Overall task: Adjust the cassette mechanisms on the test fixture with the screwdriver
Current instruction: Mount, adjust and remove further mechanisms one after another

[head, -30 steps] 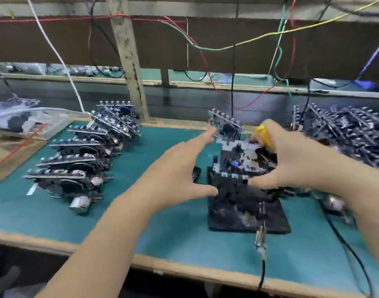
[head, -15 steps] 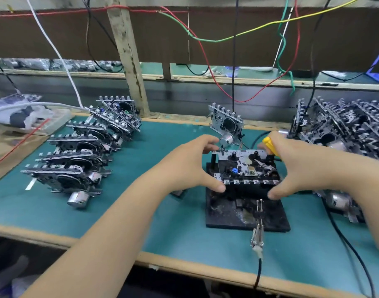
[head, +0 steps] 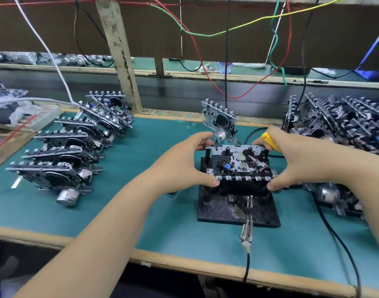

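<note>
Both hands have closed in on the cassette mechanism (head: 241, 163) since a second ago, when my left hand (head: 184, 163) was still reaching across with its fingers spread and the unit sat tilted. Now the mechanism lies flat on top of the black test fixture (head: 238, 208), and each hand grips one end of it — thumb under the near toothed edge, fingers curled over the far edge. The left hand takes the left end; the right hand (head: 300, 160) takes the right end while also keeping the yellow screwdriver (head: 269, 140) tucked against its palm, only the handle showing, the tip hidden.

I read this as the seating step: the unit looks placed on the fixture, but I can't tell whether it is fully locked on its posts. No adjusting has started, since the screwdriver is parked rather than pointed at any screw.

Around the fixture, on the green bench mat (head: 141, 211), a row of mechanisms (head: 61, 166) stands to the left, a denser pile of mechanisms (head: 343, 123) to the right, and one upright mechanism (head: 219, 120) sits just behind the fixture. A metal clip on a black cable (head: 246, 233) hangs off the fixture's front edge — a thing to keep clear of.
</note>
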`<state>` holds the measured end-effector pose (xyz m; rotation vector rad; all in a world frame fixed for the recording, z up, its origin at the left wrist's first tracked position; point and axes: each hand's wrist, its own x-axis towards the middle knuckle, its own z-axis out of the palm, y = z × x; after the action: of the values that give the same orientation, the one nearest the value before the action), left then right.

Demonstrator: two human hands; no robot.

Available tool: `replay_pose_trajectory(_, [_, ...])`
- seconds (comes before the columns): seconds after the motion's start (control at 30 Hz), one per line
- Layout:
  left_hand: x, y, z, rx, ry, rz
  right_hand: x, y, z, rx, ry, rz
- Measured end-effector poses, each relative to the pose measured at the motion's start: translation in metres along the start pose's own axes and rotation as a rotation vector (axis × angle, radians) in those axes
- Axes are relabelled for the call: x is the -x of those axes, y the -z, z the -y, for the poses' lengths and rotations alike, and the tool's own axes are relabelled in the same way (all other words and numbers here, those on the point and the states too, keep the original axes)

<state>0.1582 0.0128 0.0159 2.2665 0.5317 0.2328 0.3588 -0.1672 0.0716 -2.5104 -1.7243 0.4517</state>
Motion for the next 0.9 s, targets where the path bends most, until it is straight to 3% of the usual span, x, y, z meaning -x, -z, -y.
replay_pose_trajectory(0.23, [-0.004, 0.007, 0.000, -0.028, -0.029, 0.001, 0.011, 0.014, 0.000, -0.122, 0.012, -0.080])
replay_pose_trajectory(0.43, [-0.007, 0.010, -0.003, -0.093, 0.000, 0.052, 0.015, -0.007, -0.001, -0.087, -0.051, -0.117])
replay_pose_trajectory(0.9, [-0.006, 0.006, -0.007, -0.056, 0.022, 0.014, 0.008, 0.014, 0.004, -0.053, -0.017, -0.065])
